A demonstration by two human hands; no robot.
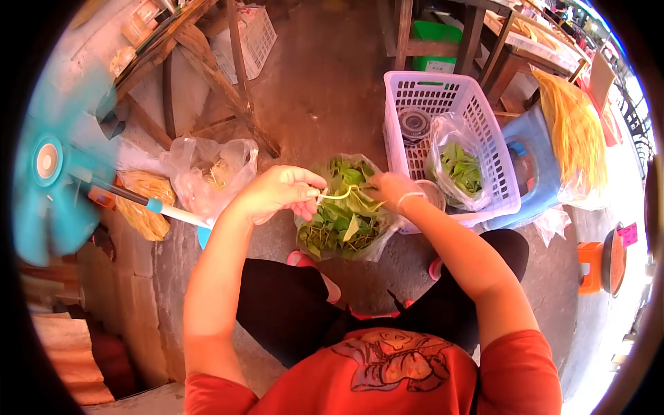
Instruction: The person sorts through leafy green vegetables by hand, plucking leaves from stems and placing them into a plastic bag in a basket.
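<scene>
My left hand [287, 192] pinches one end of a pale green stem [337, 196] between thumb and fingertips. The stem runs across to my right hand [393, 190], whose fingers are closed on the leafy part of the same sprig. Both hands are above an open clear plastic bag [377, 247] on the floor between my feet. Leafy greens [340, 225] with thin stems fill this bag. Part of my right fingertips is hidden among the leaves.
A lilac basket [508, 176] at the right holds bagged greens [460, 168] and a round dark object [415, 124]. Clear bags [207, 173] lie left, beside a blue fan [48, 160]. A blue container [543, 149] stands right of the basket, wooden furniture [242, 104] ahead.
</scene>
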